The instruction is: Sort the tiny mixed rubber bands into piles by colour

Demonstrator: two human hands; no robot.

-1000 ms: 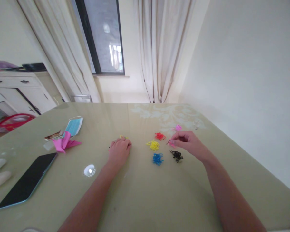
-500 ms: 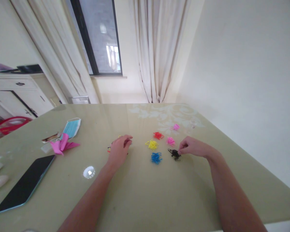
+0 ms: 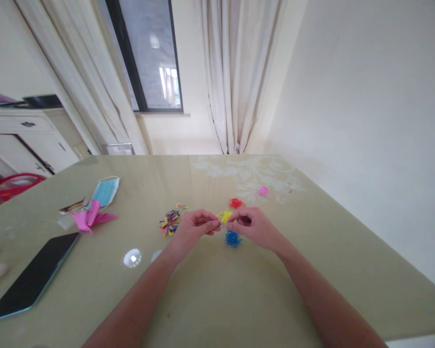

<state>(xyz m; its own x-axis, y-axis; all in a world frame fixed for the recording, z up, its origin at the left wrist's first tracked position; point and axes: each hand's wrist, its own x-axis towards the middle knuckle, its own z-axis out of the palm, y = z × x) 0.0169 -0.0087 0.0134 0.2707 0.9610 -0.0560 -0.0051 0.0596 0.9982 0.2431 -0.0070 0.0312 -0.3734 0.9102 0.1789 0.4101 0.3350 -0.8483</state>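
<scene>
My left hand (image 3: 195, 226) and my right hand (image 3: 252, 225) meet above the table, fingertips pinched together close to the yellow pile (image 3: 225, 215) of small bands. What they pinch is too small to make out. A mixed-colour heap (image 3: 170, 222) of bands lies just left of my left hand. A blue pile (image 3: 232, 238) sits under my hands, a red pile (image 3: 235, 203) lies behind them, and a small pink piece (image 3: 263, 190) lies further back. My right hand hides the spot where the black and pink piles lay.
The olive glass-topped table (image 3: 217, 299) carries a dark tablet (image 3: 29, 278) at the left, a folded pink paper (image 3: 90, 218) and a blue face mask (image 3: 105, 191). A wall stands along the right; curtains and a window are behind the table's far edge.
My left hand lifted off the mixed heap and moved right. My right hand left the black pile and moved left. Both now meet fingertip to fingertip near the yellow pile.
</scene>
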